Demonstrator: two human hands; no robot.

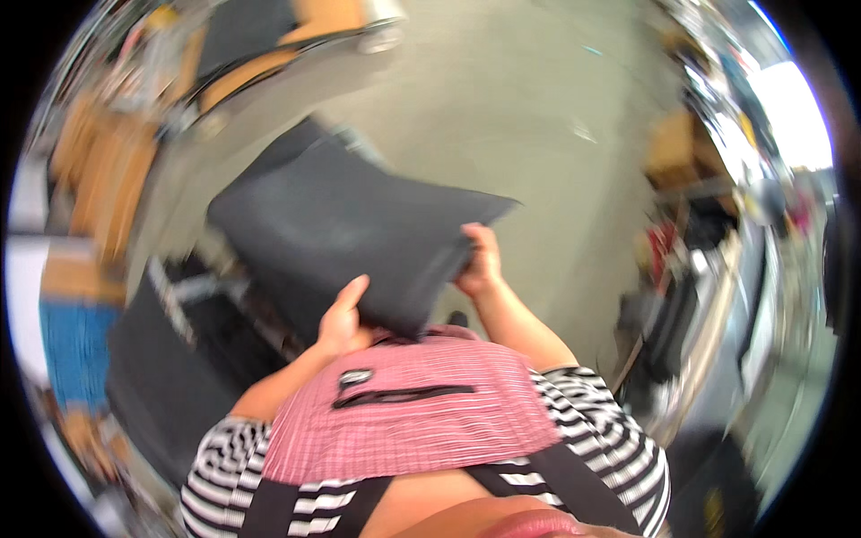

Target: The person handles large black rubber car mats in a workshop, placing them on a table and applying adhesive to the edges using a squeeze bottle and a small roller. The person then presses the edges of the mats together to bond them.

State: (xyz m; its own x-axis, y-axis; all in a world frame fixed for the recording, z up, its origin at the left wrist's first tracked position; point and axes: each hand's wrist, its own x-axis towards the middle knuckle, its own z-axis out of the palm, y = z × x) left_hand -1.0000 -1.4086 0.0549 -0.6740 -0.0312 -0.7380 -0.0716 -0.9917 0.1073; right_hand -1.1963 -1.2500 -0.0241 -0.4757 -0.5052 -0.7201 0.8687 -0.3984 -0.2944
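Note:
A thick stack of dark grey fabric sheets is held up in front of me, above the floor. My left hand grips its near edge from below, thumb up against the fabric. My right hand clasps the right-hand near corner. Both forearms rise from a black-and-white striped top under a pink apron. The picture is blurred by motion.
Pale grey floor spreads ahead and to the right. A dark table or mat lies at the lower left. A wooden bench edge runs along the upper left. Cluttered shelves and equipment line the right side.

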